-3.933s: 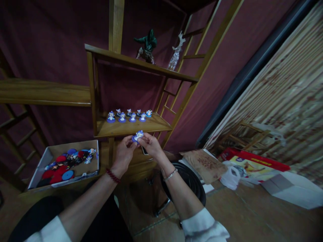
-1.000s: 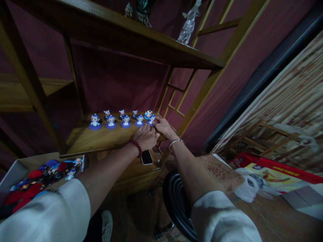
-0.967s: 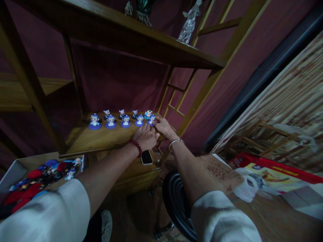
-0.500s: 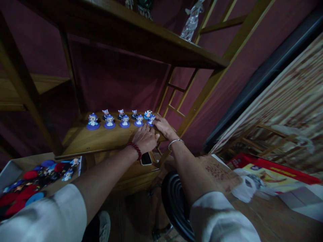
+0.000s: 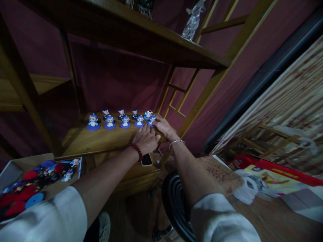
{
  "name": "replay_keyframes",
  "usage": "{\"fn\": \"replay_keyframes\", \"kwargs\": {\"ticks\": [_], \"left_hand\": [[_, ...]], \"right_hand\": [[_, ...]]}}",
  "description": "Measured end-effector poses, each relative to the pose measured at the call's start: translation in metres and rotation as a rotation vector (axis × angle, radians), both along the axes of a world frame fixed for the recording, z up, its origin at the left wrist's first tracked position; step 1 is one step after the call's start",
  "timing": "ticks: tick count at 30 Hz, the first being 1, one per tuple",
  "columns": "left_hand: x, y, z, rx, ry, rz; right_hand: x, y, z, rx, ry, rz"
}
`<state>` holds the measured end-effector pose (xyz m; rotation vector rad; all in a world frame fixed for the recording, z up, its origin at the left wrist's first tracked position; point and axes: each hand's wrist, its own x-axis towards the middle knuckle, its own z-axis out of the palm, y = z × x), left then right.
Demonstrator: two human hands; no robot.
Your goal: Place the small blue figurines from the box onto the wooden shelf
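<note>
A front row of small purple-and-white figurines [image 5: 125,121] on round purple bases stands on the wooden shelf [image 5: 101,139]. My right hand [image 5: 164,127] has its fingers on the rightmost figurine [image 5: 151,119], at the shelf's right end. My left hand [image 5: 146,139], with a red bead bracelet at the wrist, lies flat with its fingers stretched toward the bases of the last two figurines; it holds nothing. Behind them are several smaller dark figurines with pink heads [image 5: 121,114] and a blue one [image 5: 147,115] at the right.
At lower left an open cardboard box [image 5: 12,169] holds many loose figurines and bases. A phone [image 5: 146,160] lies on a lower wooden surface. A black round stool [image 5: 174,201] stands below my right arm. The upper shelf [image 5: 151,37] overhangs the row. A brown table [image 5: 252,215] is at right.
Almost nothing differs. Both hands stay at the right end of the row, and the view has shifted very slightly.
</note>
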<state>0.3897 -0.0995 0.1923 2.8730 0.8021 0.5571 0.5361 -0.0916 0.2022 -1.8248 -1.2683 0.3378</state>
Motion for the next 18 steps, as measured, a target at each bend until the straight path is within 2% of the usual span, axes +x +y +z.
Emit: {"fn": "replay_keyframes", "kwargs": {"ticks": [5, 11, 18], "left_hand": [[0.0, -0.001, 0.001, -0.021, 0.005, 0.011], [-0.001, 0.0, 0.001, -0.001, -0.014, 0.019], [-0.002, 0.002, -0.001, 0.035, -0.019, -0.01]], "right_hand": [[-0.001, -0.001, 0.0, 0.011, 0.002, -0.01], [-0.005, -0.002, 0.0, 0.061, 0.124, 0.028], [0.005, 0.004, -0.011, 0.111, 0.141, 0.03]]}}
